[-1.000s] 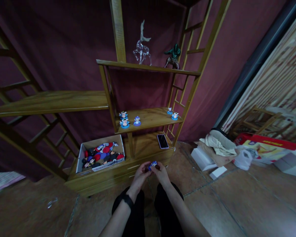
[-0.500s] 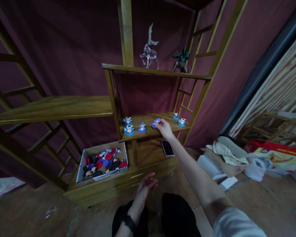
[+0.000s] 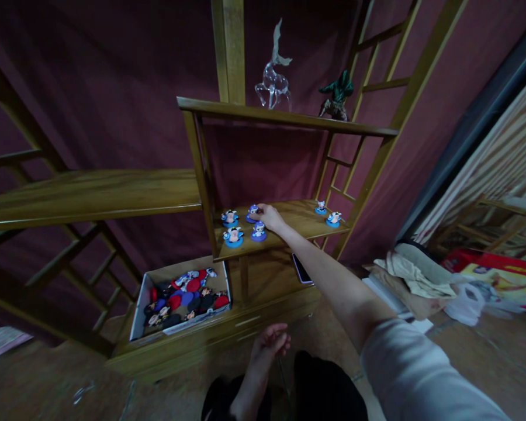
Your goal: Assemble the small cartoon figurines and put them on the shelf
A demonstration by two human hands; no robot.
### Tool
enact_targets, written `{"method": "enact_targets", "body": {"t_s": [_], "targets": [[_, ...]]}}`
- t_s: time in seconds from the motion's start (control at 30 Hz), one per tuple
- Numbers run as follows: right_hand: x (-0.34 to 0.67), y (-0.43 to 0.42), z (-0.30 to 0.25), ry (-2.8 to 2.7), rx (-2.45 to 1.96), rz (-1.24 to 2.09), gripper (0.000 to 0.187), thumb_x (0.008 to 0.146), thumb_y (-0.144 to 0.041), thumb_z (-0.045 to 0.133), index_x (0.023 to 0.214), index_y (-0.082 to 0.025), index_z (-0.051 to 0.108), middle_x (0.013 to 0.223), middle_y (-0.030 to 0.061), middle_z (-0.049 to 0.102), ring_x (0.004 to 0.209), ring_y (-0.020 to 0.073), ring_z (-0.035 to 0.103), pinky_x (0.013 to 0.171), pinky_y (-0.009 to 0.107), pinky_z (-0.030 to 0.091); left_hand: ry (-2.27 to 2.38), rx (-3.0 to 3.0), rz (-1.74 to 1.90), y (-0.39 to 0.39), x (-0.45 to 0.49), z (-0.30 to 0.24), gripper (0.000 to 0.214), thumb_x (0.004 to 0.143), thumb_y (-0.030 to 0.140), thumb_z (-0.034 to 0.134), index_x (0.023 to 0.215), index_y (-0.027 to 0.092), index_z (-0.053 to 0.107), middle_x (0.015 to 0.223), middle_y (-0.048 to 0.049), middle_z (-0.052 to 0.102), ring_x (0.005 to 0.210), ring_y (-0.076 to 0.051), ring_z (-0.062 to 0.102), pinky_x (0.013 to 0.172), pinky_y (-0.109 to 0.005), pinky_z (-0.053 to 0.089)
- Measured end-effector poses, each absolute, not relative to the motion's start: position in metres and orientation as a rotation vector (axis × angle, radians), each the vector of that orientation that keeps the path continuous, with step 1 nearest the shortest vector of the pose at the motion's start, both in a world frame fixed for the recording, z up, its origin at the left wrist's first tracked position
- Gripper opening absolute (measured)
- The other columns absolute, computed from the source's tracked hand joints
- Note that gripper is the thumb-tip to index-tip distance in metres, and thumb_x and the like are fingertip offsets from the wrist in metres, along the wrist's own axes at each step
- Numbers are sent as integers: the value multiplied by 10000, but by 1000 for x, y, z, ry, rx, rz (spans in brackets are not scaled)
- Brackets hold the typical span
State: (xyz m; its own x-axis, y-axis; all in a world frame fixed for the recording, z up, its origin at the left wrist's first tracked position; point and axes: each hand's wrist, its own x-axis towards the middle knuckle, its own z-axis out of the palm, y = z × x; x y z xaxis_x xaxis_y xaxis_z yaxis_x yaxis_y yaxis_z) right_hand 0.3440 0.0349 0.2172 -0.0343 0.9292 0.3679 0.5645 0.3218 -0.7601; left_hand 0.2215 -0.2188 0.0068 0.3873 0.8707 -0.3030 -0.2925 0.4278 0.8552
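My right hand (image 3: 270,217) reaches onto the middle shelf, its fingers closed on a purple figurine (image 3: 252,212) on a round base. Directly in front of it stands a second purple figurine (image 3: 258,232). To their left are two blue-based figurines, one at the back (image 3: 229,218) and one at the front (image 3: 233,237). A small blue-based figurine (image 3: 320,207) and a larger one (image 3: 334,218) stand at the shelf's right end. Low over my knees, my left hand (image 3: 272,344) hangs with loosely curled fingers and holds nothing.
A cardboard box (image 3: 134,316) full of figurines sits on the lower ledge at left. A phone (image 3: 301,270) lies there, partly behind my right forearm. On the upper shelf (image 3: 289,118) stand a clear deer (image 3: 273,82) and a green-hooded figure (image 3: 338,96). Bags (image 3: 467,303) lie on the floor at right.
My right hand has moved left along the shelf with the purple figurine, to behind the other purple one. My left hand has shifted slightly, and the view has tilted a little.
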Motion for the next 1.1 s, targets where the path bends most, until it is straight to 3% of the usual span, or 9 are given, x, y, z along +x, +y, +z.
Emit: {"method": "enact_targets", "body": {"t_s": [0.23, 1.1], "targets": [[348, 39, 212, -1756, -1383, 503, 216, 701, -352, 706, 791, -155, 688, 671, -21, 629, 671, 128, 553, 686, 231, 412, 873, 772, 825, -218, 222, 11, 409, 575, 417, 801, 901, 184, 718, 762, -82, 686, 641, -148, 618, 569, -252, 428], [350, 47, 203, -1782, -1267, 631, 197, 712, -272, 698, 877, -165, 688, 749, -20, 671, 722, 140, 599, 756, 255, 462, 863, 765, 832, -218, 226, 13, 438, 559, 421, 804, 891, 154, 707, 740, -77, 683, 608, -134, 597, 548, -235, 407]]}}
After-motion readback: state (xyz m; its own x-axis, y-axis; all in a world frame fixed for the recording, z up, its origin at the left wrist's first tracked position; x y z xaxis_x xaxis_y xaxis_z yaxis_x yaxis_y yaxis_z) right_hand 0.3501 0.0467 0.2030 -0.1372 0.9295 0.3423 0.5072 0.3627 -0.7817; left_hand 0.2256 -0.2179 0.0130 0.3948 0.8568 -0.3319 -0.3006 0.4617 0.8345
